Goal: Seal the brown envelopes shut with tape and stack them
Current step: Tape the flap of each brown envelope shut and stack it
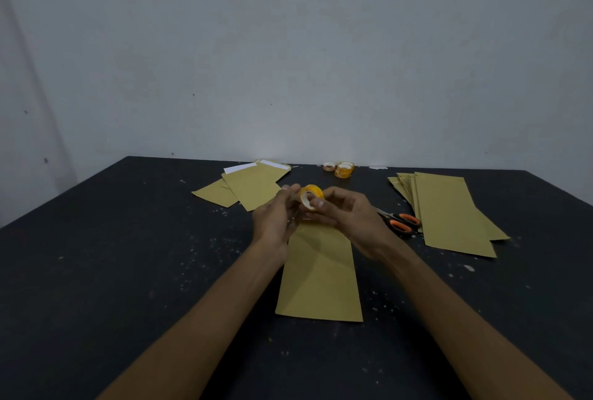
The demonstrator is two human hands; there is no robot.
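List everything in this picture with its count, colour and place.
Flat brown paper envelope: one, brown, table centre, beneath the hands.
Loose pile of brown envelopes: several, brown with white flaps showing, far left.
Stack of brown envelopes: several, brown, right.
Orange-handled scissors: one, orange and black, left of that stack.
Yellow tape roll: one, yellow, held above centre envelope.
Spare tape rolls: about three, orange-yellow, far edge.
Black table: one, black, speckled white.
Left hand, right hand: two, fingers gripping that roll.
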